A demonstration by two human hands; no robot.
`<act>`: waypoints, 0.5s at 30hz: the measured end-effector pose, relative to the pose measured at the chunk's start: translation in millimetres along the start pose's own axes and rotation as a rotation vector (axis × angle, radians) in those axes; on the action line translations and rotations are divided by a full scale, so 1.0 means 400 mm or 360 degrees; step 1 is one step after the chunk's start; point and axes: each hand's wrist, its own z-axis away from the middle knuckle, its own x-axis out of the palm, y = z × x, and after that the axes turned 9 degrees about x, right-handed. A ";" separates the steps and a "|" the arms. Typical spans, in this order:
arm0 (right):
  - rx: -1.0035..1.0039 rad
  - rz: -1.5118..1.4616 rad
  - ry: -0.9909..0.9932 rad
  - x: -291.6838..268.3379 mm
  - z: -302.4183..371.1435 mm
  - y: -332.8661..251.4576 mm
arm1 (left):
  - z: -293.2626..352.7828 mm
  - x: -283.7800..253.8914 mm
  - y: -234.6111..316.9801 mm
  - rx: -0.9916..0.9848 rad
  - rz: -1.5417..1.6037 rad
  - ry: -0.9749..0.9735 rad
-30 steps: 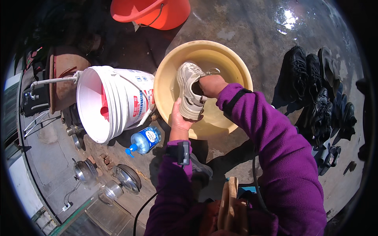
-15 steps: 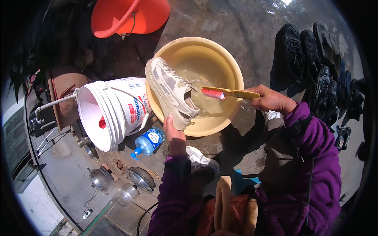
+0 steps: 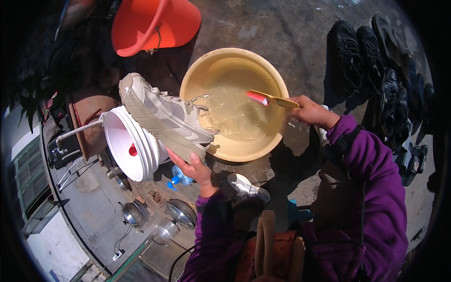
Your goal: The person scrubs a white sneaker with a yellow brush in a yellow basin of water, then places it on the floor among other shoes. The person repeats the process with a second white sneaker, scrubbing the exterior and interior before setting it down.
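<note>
A beige and grey sneaker (image 3: 164, 113) is held up by its heel in my left hand (image 3: 195, 168), fingers under the sole. It is tilted with its toe up to the left, and partly overlaps the left rim of the yellow basin (image 3: 280, 136). My right hand (image 3: 310, 113) grips the handle of a yellow scrubbing brush (image 3: 275, 100) with red and white bristles. The brush is over the basin's right side, apart from the sneaker. Cloudy water (image 3: 235, 108) lies in the basin. Below the sneaker, a blue pump bottle (image 3: 181, 176) is partly hidden behind my left hand.
A white bucket (image 3: 127, 141) lies on its side at left, beside a tap pipe (image 3: 80, 133). An orange-red bucket (image 3: 181, 28) is at the far side. Several dark shoes (image 3: 347, 56) line the right. Metal kettle (image 3: 135, 214) and glass jar (image 3: 165, 231) stand lower left.
My left hand has shifted the sneaker left and turned it, so more of its sole edge shows and it covers part of the white bucket. The brush has moved slightly up and left.
</note>
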 end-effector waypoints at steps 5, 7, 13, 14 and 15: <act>-0.0004 0.0021 0.0064 0.003 -0.011 0.016 | -0.009 0.002 -0.007 0.0048 0.0004 -0.0056; -0.0036 0.0006 0.0051 0.004 -0.014 0.017 | -0.010 0.011 0.007 -0.0020 0.0064 -0.0074; -0.0017 -0.0010 0.0066 0.010 -0.016 0.014 | 0.006 0.049 0.077 -0.0757 0.0897 0.0007; -0.0011 0.0008 0.0071 0.010 -0.016 0.014 | 0.004 0.050 0.080 -0.0852 0.0913 -0.0013; -0.0002 0.0011 0.0069 0.010 -0.016 0.014 | 0.002 0.049 0.079 -0.0946 0.0929 -0.0034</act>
